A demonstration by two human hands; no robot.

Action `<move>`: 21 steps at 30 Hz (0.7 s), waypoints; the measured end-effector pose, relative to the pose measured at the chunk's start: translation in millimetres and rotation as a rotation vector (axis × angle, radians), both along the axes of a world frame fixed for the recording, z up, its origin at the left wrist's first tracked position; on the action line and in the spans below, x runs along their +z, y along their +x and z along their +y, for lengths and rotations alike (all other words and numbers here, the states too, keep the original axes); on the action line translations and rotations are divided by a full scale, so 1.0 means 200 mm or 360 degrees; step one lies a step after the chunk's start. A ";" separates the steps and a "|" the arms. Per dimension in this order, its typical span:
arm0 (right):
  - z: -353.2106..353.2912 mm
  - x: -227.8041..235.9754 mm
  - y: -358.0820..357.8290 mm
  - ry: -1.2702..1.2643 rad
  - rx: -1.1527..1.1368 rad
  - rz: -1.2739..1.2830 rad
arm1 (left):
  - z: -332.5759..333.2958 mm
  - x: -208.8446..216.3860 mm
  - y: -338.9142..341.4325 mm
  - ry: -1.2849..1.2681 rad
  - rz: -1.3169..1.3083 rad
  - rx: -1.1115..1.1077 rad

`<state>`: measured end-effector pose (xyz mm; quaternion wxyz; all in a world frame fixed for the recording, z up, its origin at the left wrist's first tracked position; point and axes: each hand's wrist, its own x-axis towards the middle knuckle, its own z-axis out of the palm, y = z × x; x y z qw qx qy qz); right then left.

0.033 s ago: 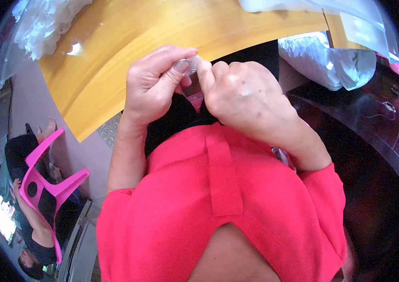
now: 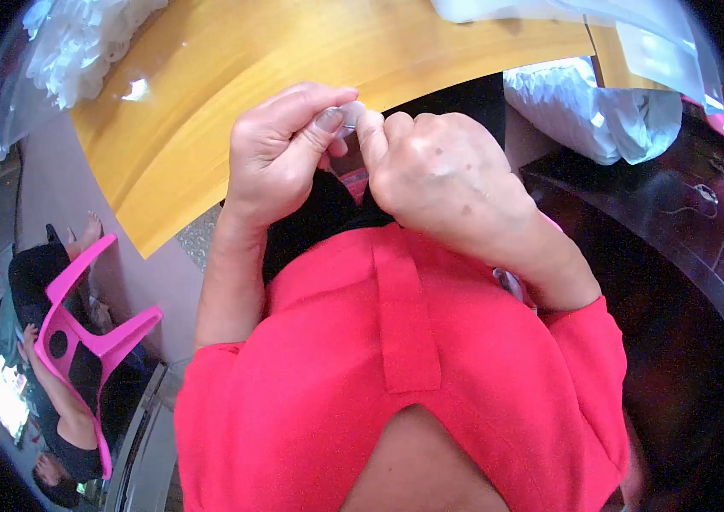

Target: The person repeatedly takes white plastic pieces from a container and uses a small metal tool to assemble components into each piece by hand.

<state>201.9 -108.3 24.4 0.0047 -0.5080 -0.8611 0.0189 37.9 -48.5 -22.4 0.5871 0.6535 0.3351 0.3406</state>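
Note:
Just over the near edge of a yellow wooden table [image 2: 217, 68], both my hands meet around a small, whitish, translucent piece [image 2: 351, 113]. My left hand [image 2: 281, 145] pinches it between thumb and forefinger. Its kind is too small to make out, and fingers hide part of it. From the other side my right hand [image 2: 447, 166] closes on it, back of the hand upward, its fingertips mostly hidden behind the knuckles.
A heap of white, crumpled pieces [image 2: 80, 51] lies in clear plastic at the far left. At the right are a filled whitish plastic bag [image 2: 601, 111] and clear sheeting [image 2: 661, 43]. Another person [image 2: 72, 410] sits at the left on a pink chair [image 2: 106, 341].

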 end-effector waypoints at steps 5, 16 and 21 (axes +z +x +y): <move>-0.02 -0.02 -0.03 0.0041 -0.0027 -0.0002 | 0.00 -0.01 -0.02 -0.0233 -0.0001 0.0009; -0.01 0.01 0.01 -0.0033 -0.0121 0.0479 | 0.04 -0.04 -0.06 -0.0513 -0.0442 -0.0043; -0.04 0.02 0.00 -0.0019 -0.0179 0.0507 | 0.03 -0.07 -0.05 -0.0517 -0.0548 -0.0042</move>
